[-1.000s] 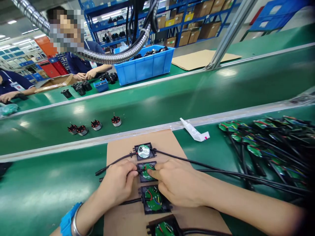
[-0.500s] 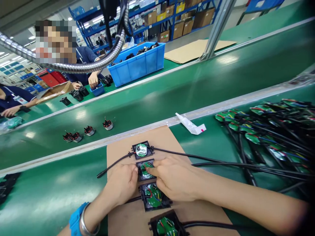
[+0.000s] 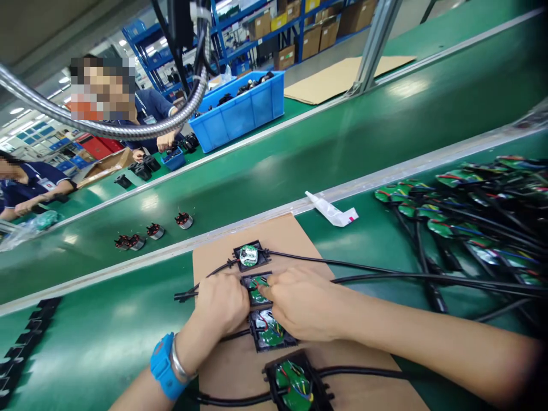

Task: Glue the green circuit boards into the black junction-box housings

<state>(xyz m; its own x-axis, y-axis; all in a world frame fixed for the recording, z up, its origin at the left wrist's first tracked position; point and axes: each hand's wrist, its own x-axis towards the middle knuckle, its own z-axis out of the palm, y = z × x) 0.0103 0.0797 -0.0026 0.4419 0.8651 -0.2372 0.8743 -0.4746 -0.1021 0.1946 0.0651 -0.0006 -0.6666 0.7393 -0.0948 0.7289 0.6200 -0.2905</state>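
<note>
Several black square housings with round green circuit boards and black cables lie in a row on a brown cardboard sheet (image 3: pixel 231 371). My left hand (image 3: pixel 222 308), fingers curled, grips the left side of the second housing (image 3: pixel 256 285). My right hand (image 3: pixel 299 302) presses its fingertips on the green board inside that same housing. The far housing (image 3: pixel 249 255) sits just beyond my fingers. Another housing (image 3: pixel 269 334) lies partly under my right palm, and the nearest housing (image 3: pixel 295 385) is by my right forearm.
A pile of green boards with black cables (image 3: pixel 471 222) fills the right. A white tube (image 3: pixel 331 212) lies by the metal rail. Small motors (image 3: pixel 149 234) ride the green conveyor belt. Across it, seated people work near a blue bin (image 3: pixel 244 114). Black parts (image 3: pixel 21 354) lie at left.
The view has shifted, so the cardboard and housings sit slightly higher and more of the nearest housing shows. Both hands stay on the second housing. The motors on the belt have drifted little.
</note>
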